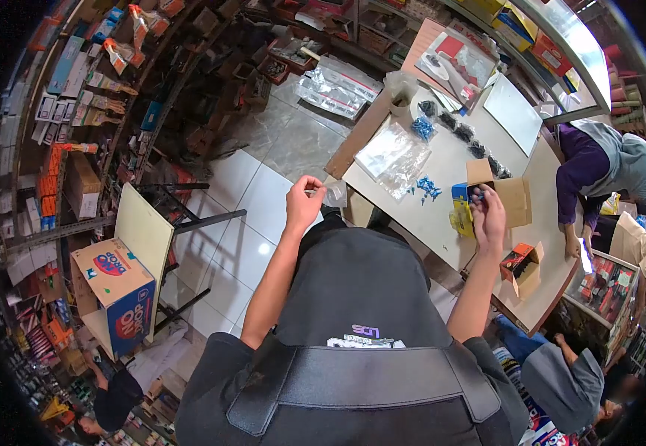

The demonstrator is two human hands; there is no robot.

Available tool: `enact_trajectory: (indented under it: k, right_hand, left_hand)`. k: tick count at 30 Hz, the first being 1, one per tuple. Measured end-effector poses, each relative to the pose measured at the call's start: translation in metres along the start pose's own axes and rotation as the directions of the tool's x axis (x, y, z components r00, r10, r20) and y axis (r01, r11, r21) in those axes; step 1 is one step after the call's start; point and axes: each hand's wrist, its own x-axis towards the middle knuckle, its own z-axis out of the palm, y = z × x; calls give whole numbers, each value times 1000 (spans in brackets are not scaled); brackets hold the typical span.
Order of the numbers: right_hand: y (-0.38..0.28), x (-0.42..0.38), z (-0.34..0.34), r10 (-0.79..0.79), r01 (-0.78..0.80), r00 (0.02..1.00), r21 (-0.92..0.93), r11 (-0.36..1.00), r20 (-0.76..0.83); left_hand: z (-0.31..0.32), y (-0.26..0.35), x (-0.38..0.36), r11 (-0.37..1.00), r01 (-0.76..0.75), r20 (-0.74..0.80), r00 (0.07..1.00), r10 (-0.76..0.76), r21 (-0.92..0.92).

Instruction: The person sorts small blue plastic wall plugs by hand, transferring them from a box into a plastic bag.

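My left hand (305,202) is closed, its fingertips pinching a small clear plastic bag (336,195) beside the table's edge. My right hand (489,215) is raised over the table with bent fingers; something small and dark shows at the fingertips, too small to name. Just behind that hand stands an open cardboard box (516,202), its flaps spread, and to its left is a blue and yellow package (461,209). Loose blue plastic pieces (428,187) lie in a small heap on the table. Nearby are a larger clear plastic bag (397,160) and a bagged blue bunch (422,128).
Several black bagged bundles (463,132) line the table (442,234). A small orange and black box (521,267) stands open near its right edge. A person in purple sleeves (587,163) leans in at right. Left, a cardboard carton (115,290) rests on a chair.
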Motion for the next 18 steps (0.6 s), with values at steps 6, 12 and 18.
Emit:
enact_trajectory:
  k: [6,12,18]
  right_hand:
    - [30,-1,36,241,-259,949,66,964,203]
    - [65,0,36,249,-226,962,-187,956,108]
    - [83,2,33,214,-201,976,-493,846,-32]
  left_hand:
    - [2,-1,0,999,-34,-8,999,34,-11]
    - [-4,-4,-4,1000,-7,-10,1000,7,-30]
    - [-1,-13,-3,999,-29,-40,999,29,-12]
